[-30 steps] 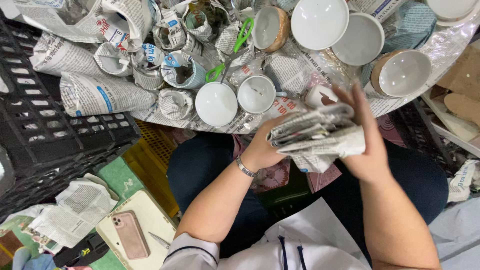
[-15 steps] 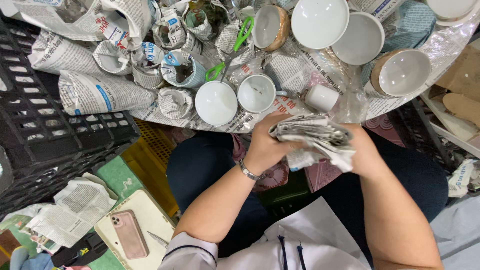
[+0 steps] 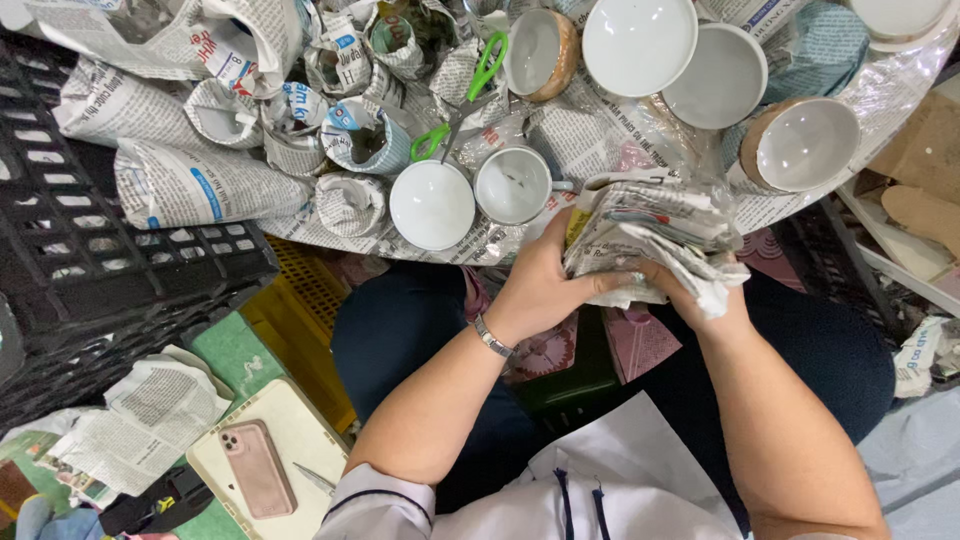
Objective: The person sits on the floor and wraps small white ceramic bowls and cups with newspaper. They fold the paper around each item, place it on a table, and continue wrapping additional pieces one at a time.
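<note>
Wrapping paper hides whatever is inside the newspaper bundle point(image 3: 645, 235); only crumpled printed sheets show, so its contents cannot be told. It sits just off the near edge of the table point(image 3: 600, 140), at about 1 o'clock from the picture's middle, above the person's lap. The left hand point(image 3: 545, 285) clasps the bundle's left side, its fingers curled over the paper, a metal bracelet point(image 3: 492, 337) on the wrist. The right hand point(image 3: 700, 295) is mostly covered by the bundle: it grips from underneath at 5 o'clock of the bundle, and only a thumb and some knuckles show.

At 9 o'clock from the bundle, two white bowls point(image 3: 432, 204) stand side by side, touching the table's edge zone. Green-handled scissors point(image 3: 465, 95) lie at 11 o'clock, partly over wrapped pieces. More white bowls point(image 3: 640, 45) lie at 12 o'clock, several cut off by the top edge. Wrapped newspaper parcels point(image 3: 190, 185) crowd the far left at 10 o'clock, over a black plastic crate point(image 3: 70, 240). At 8 o'clock, low down, a pink phone point(image 3: 257, 468) rests on a pale tray point(image 3: 300, 435), with loose newspaper point(image 3: 150, 410) beside it. The clutter at the right edge is too blurred to name.
</note>
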